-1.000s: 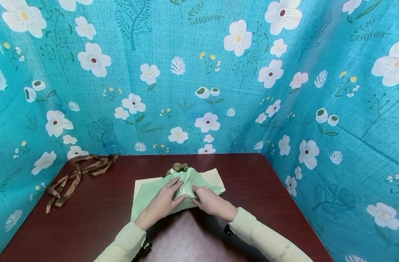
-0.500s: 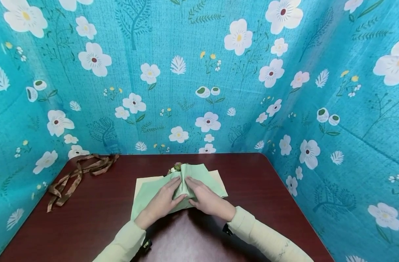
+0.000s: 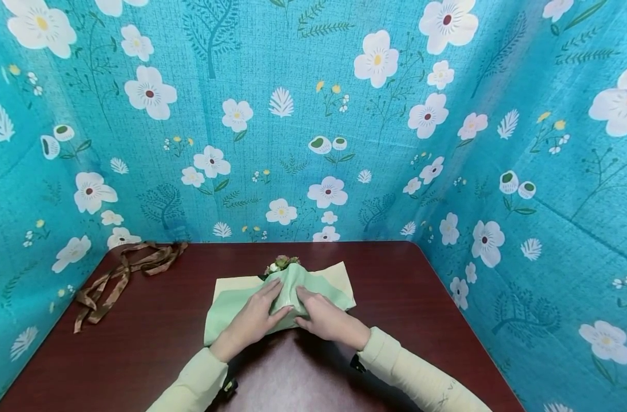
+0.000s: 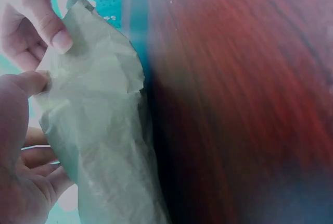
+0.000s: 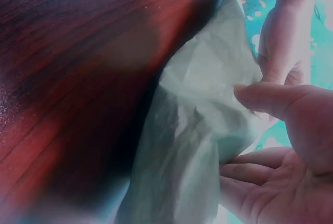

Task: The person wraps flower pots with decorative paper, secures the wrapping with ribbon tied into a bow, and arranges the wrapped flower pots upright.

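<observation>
A sheet of pale green wrapping paper point(image 3: 230, 307) with cream paper point(image 3: 337, 278) behind it lies around a small bunch of flowers point(image 3: 281, 264), whose heads show at the far edge. My left hand point(image 3: 253, 316) holds the left side of the gathered paper, fingers on top and thumb at the near edge. From the right, my right hand point(image 3: 330, 318) holds the other side the same way. A raised fold stands between them. The right wrist view has the right thumb point(image 5: 260, 98) on the crinkled paper point(image 5: 192, 104), the other fingers on its far side. The flower stems are hidden.
A brown ribbon point(image 3: 110, 280) lies in loose loops at the table's back left. The dark red table point(image 3: 396, 297) ends against a blue flowered cloth point(image 3: 303, 137) at the back and right.
Half a second ago the right part of the green paper stood up as a flap; now it is lower, and more flowers show. My right fingers have shifted slightly right; the left hand stays nearly still.
</observation>
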The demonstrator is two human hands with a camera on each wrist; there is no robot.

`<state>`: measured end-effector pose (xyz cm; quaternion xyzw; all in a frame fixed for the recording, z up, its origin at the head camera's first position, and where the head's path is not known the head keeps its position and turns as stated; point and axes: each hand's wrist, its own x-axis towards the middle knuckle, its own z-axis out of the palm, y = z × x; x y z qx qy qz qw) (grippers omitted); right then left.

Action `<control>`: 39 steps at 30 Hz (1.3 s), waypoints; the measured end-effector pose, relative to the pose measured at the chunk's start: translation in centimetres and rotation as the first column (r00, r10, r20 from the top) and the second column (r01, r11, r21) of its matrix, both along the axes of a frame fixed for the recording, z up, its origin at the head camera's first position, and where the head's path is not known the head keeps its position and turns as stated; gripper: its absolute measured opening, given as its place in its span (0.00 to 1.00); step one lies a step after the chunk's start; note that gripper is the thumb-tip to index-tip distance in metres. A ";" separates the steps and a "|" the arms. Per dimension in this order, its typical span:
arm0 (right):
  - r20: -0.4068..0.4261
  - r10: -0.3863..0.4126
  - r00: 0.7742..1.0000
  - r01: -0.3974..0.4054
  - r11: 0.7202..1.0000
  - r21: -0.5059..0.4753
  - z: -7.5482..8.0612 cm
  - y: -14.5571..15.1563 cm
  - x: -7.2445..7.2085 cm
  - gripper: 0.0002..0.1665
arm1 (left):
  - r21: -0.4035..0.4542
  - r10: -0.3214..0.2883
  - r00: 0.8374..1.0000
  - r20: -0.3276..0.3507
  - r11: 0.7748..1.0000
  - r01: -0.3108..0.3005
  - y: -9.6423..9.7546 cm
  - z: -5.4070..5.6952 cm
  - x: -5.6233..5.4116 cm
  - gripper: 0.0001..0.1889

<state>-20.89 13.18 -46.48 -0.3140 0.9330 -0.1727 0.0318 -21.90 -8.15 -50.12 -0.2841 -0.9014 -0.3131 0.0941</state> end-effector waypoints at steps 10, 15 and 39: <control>-0.038 0.020 0.999 -0.021 0.999 -0.030 0.0 0.2 -0.3 0.31 | -0.015 -0.008 0.978 -0.210 1.000 0.005 0.0 -0.2 0.5 0.32; -0.027 0.012 1.000 -0.013 0.998 -0.058 -0.1 0.3 -0.5 0.16 | -0.023 -0.062 0.940 -0.337 0.998 0.058 0.1 -0.4 0.7 0.24; 0.080 -0.105 0.991 0.119 0.973 -0.196 2.4 -0.3 -1.5 0.12 | 0.120 -0.117 0.992 -0.045 0.985 0.121 0.5 0.2 0.9 0.28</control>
